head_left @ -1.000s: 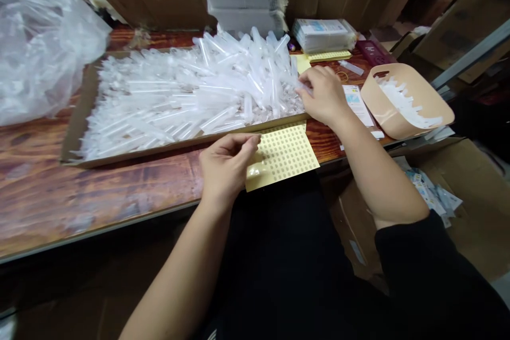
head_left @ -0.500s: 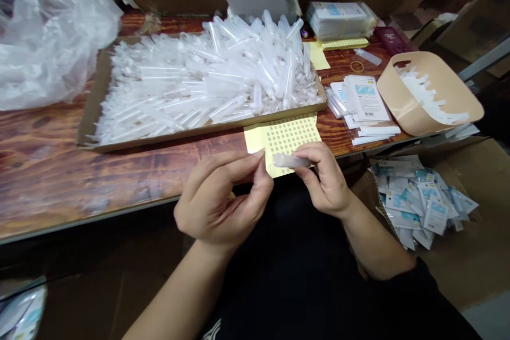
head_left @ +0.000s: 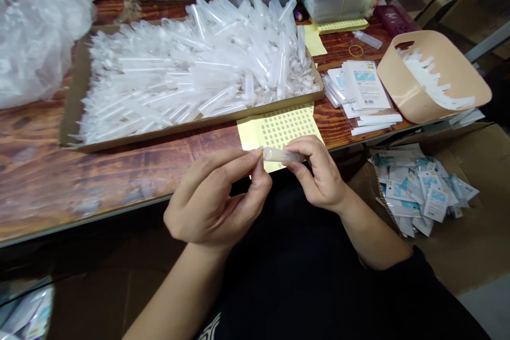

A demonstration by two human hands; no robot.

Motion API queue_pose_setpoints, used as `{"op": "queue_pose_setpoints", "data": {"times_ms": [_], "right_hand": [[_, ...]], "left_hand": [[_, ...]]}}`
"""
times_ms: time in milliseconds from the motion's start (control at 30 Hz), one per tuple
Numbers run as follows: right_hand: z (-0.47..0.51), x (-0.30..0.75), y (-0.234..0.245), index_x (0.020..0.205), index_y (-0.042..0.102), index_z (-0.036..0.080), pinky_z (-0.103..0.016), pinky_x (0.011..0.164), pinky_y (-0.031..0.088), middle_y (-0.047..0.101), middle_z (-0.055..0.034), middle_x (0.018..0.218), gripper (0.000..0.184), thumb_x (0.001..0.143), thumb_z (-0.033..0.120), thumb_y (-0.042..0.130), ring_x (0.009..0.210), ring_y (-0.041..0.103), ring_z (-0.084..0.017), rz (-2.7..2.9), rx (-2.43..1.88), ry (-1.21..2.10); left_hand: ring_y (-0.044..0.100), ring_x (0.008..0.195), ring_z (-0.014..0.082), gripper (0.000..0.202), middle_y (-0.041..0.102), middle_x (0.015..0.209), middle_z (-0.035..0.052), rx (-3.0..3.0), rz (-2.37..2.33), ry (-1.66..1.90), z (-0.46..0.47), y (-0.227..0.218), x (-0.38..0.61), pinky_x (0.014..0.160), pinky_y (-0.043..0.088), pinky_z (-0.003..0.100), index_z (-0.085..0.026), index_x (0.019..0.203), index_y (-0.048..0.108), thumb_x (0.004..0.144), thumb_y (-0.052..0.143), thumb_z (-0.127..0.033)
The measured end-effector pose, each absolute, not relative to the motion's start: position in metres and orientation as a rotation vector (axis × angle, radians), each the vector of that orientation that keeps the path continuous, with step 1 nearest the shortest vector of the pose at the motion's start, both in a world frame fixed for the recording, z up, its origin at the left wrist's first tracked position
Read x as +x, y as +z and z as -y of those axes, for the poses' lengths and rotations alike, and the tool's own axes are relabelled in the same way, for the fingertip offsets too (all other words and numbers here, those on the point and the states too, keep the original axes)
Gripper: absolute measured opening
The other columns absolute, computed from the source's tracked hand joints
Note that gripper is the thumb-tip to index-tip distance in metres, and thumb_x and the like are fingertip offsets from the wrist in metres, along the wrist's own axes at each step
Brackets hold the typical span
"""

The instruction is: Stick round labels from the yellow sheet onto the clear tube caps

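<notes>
Right hand [head_left: 321, 178] pinches the tube [head_left: 281, 155], left hand [head_left: 211, 204] nips its nine o'clock end, sticker sheet [head_left: 279, 125] at twelve.

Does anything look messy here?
Yes. The clear tubes are heaped unevenly in the cardboard tray, highest at its right end, some poking above the rim. Small packets lie jumbled in the box below the table.

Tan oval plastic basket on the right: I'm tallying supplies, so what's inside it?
White paper strips lie inside the tan oval plastic basket; whatever is beneath the strips is covered.
</notes>
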State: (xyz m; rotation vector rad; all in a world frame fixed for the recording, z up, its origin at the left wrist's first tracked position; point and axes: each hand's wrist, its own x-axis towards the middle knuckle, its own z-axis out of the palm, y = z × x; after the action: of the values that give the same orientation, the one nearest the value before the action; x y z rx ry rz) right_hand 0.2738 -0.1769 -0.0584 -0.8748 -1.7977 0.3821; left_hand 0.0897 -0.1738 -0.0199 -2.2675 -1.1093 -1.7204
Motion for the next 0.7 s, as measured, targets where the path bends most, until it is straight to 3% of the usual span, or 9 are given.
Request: {"op": "queue_pose_setpoints", "data": {"times_ms": [700], "right_hand": [[0.179, 0.28, -0.067, 0.122, 0.057, 0.026, -0.041, 0.086, 0.059, 0.069, -0.0077, 0.109, 0.023, 0.101, 0.017, 0.056, 0.103, 0.067, -0.023, 1.8, -0.894, 0.394]], "left_hand": [[0.076, 0.08, 0.0211, 0.033, 0.08, 0.094, 0.0006, -2.55, 1.296, -1.626, 0.178, -0.014, 0.079, 0.07, 0.065, 0.037, -0.035, 0.108, 0.08, 0.084, 0.077, -0.013]]}}
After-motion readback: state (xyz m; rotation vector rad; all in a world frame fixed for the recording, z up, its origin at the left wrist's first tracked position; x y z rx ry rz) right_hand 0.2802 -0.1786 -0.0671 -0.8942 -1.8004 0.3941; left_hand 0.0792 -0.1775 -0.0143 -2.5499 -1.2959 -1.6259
